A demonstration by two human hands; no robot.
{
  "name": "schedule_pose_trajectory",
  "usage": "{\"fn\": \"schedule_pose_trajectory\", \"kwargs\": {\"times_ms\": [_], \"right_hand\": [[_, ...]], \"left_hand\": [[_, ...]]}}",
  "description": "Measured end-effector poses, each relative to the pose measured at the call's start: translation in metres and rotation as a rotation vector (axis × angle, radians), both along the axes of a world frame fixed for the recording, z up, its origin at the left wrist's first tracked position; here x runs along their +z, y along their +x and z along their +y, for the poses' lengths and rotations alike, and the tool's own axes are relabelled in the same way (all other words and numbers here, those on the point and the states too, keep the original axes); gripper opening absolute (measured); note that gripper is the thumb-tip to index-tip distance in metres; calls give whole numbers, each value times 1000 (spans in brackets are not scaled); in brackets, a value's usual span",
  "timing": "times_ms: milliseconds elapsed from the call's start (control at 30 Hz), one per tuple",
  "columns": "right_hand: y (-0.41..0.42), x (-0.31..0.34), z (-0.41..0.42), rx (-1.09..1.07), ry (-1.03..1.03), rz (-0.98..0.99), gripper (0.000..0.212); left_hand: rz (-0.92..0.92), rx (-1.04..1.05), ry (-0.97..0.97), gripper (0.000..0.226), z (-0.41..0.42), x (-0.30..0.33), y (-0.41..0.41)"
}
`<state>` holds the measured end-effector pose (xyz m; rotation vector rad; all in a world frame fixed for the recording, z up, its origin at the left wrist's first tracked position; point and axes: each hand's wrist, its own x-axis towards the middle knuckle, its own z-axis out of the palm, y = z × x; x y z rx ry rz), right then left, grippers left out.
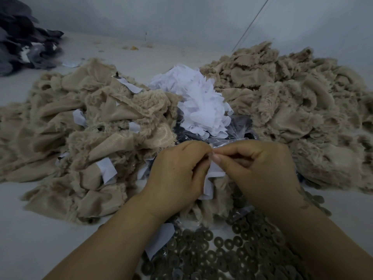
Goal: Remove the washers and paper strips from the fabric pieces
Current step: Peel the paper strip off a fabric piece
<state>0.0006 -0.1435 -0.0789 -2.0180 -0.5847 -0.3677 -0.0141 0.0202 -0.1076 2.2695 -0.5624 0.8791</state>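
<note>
Head view: the left hand (177,170) and right hand (260,168) meet fingertip to fingertip, both pinching one white paper strip (212,178) on a beige plush fabric piece (203,209), above loose washers (222,253).

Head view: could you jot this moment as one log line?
both hands: left hand and right hand pinch paper strip | washers piled near | removed paper heaped behind

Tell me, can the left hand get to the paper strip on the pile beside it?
Probably yes, once it lets go. The left hand is busy pinching a white paper strip together with the right hand. The other strip lies uncovered on top of the tan fabric pile, with nothing between.
</note>
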Motion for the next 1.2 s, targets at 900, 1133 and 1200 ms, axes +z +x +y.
{"fn": "schedule_pose_trajectory", "kwargs": {"times_ms": [900,1133,1200], "right_hand": [[11,-2,1,218,743,903,43],[15,-10,2,32,740,906,32],[13,-10,3,37,696,895,31]], "left_hand": [[445,-43,-557,14,-4,10,2],[518,-140,-654,14,-4,8,3],[557,-175,-703,10,-5,7,3]]}}
